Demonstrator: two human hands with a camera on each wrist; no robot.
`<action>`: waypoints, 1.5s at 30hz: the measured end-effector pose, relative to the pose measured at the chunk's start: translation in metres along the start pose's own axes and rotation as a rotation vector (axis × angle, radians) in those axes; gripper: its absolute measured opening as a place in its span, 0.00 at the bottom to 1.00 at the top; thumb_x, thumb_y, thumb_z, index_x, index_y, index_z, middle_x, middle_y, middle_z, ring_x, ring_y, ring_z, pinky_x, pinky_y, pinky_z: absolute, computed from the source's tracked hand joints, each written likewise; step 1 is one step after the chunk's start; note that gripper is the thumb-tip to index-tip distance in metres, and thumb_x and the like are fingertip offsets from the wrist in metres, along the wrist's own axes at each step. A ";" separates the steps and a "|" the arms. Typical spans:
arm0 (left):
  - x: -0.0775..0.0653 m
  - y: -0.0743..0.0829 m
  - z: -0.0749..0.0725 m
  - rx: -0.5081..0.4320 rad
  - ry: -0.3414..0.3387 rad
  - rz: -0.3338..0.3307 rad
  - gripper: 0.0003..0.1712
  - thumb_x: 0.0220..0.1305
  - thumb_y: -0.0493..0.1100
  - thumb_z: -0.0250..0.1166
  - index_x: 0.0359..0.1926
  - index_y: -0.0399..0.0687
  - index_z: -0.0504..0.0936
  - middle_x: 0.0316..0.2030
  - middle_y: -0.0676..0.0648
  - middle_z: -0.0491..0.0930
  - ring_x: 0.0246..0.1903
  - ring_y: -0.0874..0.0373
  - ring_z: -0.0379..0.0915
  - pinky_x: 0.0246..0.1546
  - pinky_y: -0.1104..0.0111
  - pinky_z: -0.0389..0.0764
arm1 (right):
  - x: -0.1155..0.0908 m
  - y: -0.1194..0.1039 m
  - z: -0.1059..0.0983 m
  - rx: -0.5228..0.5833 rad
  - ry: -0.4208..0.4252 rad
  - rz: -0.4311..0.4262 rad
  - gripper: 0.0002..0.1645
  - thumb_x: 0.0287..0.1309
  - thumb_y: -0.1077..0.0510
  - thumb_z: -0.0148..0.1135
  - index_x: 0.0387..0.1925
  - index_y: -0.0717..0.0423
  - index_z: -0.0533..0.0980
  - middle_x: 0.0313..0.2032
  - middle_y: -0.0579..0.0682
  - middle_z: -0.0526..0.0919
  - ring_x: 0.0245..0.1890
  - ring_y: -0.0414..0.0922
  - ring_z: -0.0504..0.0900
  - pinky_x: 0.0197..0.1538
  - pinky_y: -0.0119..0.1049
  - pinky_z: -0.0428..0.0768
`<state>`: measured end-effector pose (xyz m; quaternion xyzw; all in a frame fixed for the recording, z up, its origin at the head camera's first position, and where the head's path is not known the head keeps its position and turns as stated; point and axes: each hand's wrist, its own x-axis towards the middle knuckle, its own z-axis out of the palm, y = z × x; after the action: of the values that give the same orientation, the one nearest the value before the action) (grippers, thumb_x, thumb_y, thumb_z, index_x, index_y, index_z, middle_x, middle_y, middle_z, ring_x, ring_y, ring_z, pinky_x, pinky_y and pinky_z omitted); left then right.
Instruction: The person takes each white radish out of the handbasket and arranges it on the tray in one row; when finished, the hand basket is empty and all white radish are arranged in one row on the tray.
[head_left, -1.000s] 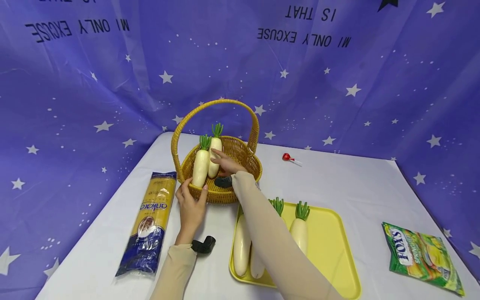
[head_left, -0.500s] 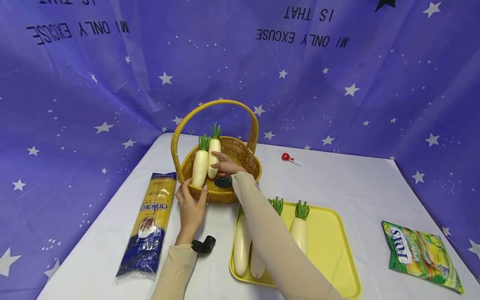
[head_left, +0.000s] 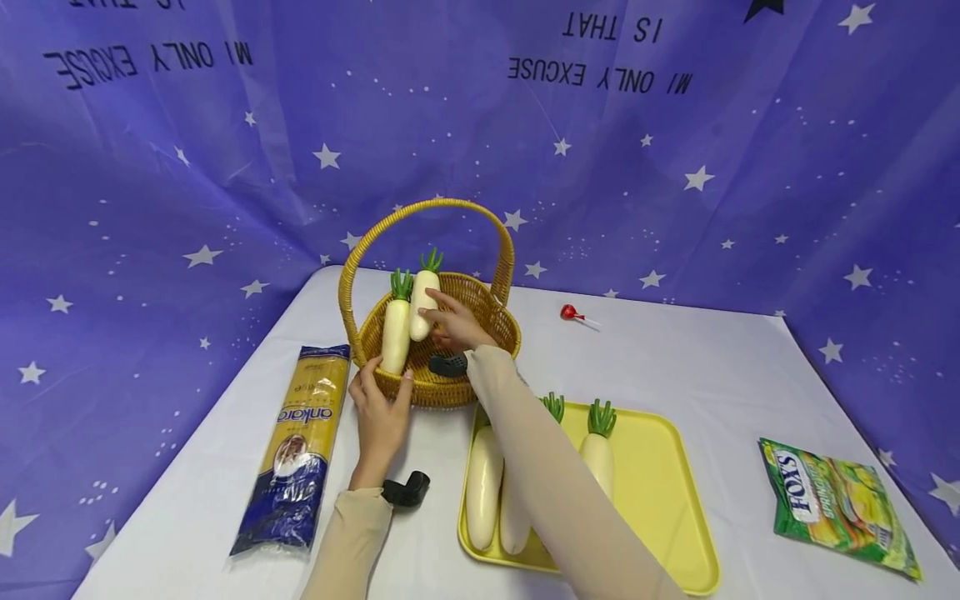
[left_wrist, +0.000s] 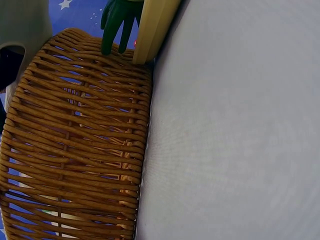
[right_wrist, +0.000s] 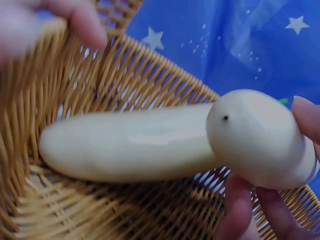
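My right hand reaches into the wicker basket and holds a white radish with green stalks. In the right wrist view, the fingertips pinch this radish from both sides, its blunt end towards the camera. A second white radish leans in the basket to its left; the right wrist view shows this other radish lying against the weave. My left hand grips the basket's front left rim with fingers and thumb. The left wrist view shows the woven outer wall, with the left fingers hidden.
A yellow tray holding several white radishes lies in front, partly under the right sleeve. A noodle packet is left of the basket. A red lollipop lies behind, and a green candy bag at the right.
The right hand has lifted the radish slightly off the basket floor and tilted it, so its lower end stands higher and apart from the other radish. The left hand stays on the rim.
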<state>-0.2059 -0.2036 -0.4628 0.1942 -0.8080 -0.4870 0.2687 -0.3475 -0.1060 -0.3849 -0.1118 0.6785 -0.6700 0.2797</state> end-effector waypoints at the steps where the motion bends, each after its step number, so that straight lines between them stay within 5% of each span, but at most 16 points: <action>1: 0.000 0.000 -0.001 0.001 0.002 0.002 0.33 0.58 0.58 0.58 0.61 0.56 0.58 0.61 0.34 0.51 0.58 0.35 0.57 0.57 0.45 0.60 | 0.002 0.002 -0.001 0.023 -0.002 0.006 0.30 0.59 0.54 0.56 0.62 0.33 0.62 0.53 0.48 0.71 0.23 0.41 0.72 0.31 0.36 0.71; 7: 0.002 -0.002 -0.005 0.004 0.027 0.023 0.33 0.58 0.56 0.59 0.61 0.55 0.58 0.60 0.33 0.52 0.57 0.36 0.57 0.56 0.46 0.61 | 0.002 0.009 -0.006 0.225 -0.103 0.024 0.27 0.60 0.54 0.54 0.59 0.28 0.64 0.61 0.49 0.64 0.43 0.47 0.79 0.52 0.41 0.74; 11: 0.002 -0.001 -0.005 -0.009 0.023 0.022 0.32 0.58 0.56 0.58 0.61 0.55 0.58 0.61 0.33 0.52 0.57 0.36 0.57 0.57 0.46 0.61 | -0.018 0.005 -0.016 0.287 -0.172 -0.006 0.28 0.62 0.56 0.51 0.61 0.31 0.62 0.62 0.50 0.61 0.44 0.47 0.79 0.51 0.41 0.74; 16: 0.001 -0.001 -0.002 -0.016 -0.022 0.005 0.33 0.59 0.58 0.57 0.61 0.55 0.57 0.62 0.34 0.50 0.58 0.35 0.56 0.57 0.45 0.60 | -0.063 0.003 -0.047 0.263 -0.220 -0.053 0.30 0.63 0.60 0.49 0.65 0.38 0.58 0.56 0.52 0.64 0.38 0.42 0.80 0.40 0.33 0.77; 22: 0.000 0.000 0.000 -0.023 -0.024 0.008 0.33 0.59 0.58 0.57 0.61 0.55 0.57 0.61 0.33 0.50 0.56 0.35 0.57 0.55 0.45 0.61 | -0.140 0.009 -0.091 0.197 -0.225 -0.082 0.31 0.64 0.63 0.45 0.67 0.44 0.53 0.53 0.51 0.65 0.43 0.40 0.77 0.44 0.33 0.76; 30: 0.002 -0.002 -0.001 -0.021 -0.013 0.017 0.33 0.59 0.58 0.57 0.61 0.55 0.57 0.62 0.33 0.50 0.57 0.34 0.57 0.56 0.45 0.60 | -0.236 0.038 -0.140 -0.082 -0.012 -0.104 0.33 0.61 0.59 0.52 0.66 0.47 0.54 0.56 0.54 0.60 0.47 0.38 0.74 0.48 0.34 0.76; 34: 0.004 -0.003 -0.003 -0.012 -0.018 0.014 0.32 0.59 0.58 0.57 0.61 0.55 0.57 0.62 0.33 0.50 0.58 0.34 0.56 0.57 0.44 0.59 | -0.271 0.060 -0.150 -0.215 0.156 -0.015 0.34 0.59 0.54 0.56 0.65 0.44 0.56 0.57 0.56 0.58 0.48 0.39 0.74 0.49 0.35 0.75; 40: 0.003 -0.003 -0.004 -0.017 -0.013 0.012 0.32 0.59 0.57 0.57 0.61 0.55 0.57 0.62 0.33 0.50 0.59 0.34 0.55 0.58 0.45 0.58 | -0.302 0.087 -0.147 -0.278 0.306 0.147 0.35 0.55 0.49 0.59 0.64 0.40 0.59 0.58 0.56 0.58 0.50 0.43 0.73 0.47 0.37 0.76; 45: 0.002 -0.001 -0.002 -0.026 -0.022 0.012 0.33 0.59 0.58 0.57 0.61 0.55 0.57 0.62 0.33 0.50 0.59 0.34 0.55 0.58 0.45 0.58 | -0.312 0.107 -0.142 -0.334 0.391 0.193 0.35 0.52 0.48 0.62 0.62 0.40 0.63 0.57 0.57 0.61 0.47 0.43 0.75 0.41 0.34 0.77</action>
<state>-0.2063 -0.2067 -0.4624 0.1802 -0.8056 -0.4981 0.2652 -0.1433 0.1870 -0.4254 0.0403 0.8281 -0.5282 0.1834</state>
